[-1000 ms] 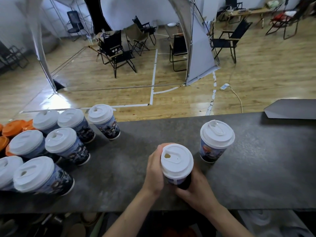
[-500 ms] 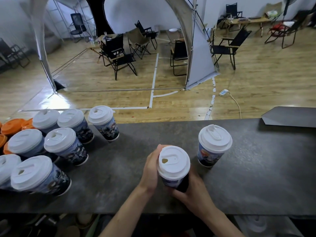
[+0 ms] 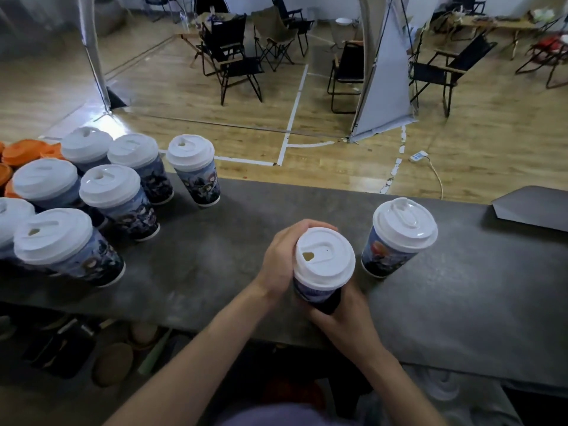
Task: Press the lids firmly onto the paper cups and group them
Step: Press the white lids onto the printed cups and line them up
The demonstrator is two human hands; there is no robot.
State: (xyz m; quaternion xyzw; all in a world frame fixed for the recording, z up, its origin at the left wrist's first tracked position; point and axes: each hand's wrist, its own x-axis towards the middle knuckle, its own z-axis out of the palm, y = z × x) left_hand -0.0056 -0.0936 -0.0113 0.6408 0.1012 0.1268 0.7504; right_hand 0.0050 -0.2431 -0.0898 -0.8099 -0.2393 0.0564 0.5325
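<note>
The long grey stone counter (image 3: 215, 265) holds a bunch of white-lidded printed paper cups (image 3: 116, 204) at nine o'clock. One lone lidded cup (image 3: 396, 238) stands at three o'clock. In the middle is the held paper cup (image 3: 322, 259), with the left hand (image 3: 279, 259) and right hand (image 3: 347, 315) wrapped tight around it

One head-worn wide-angle view looks forward and down, close over the counter (image 3: 215, 272); floor (image 3: 338, 167) beyond.
</note>
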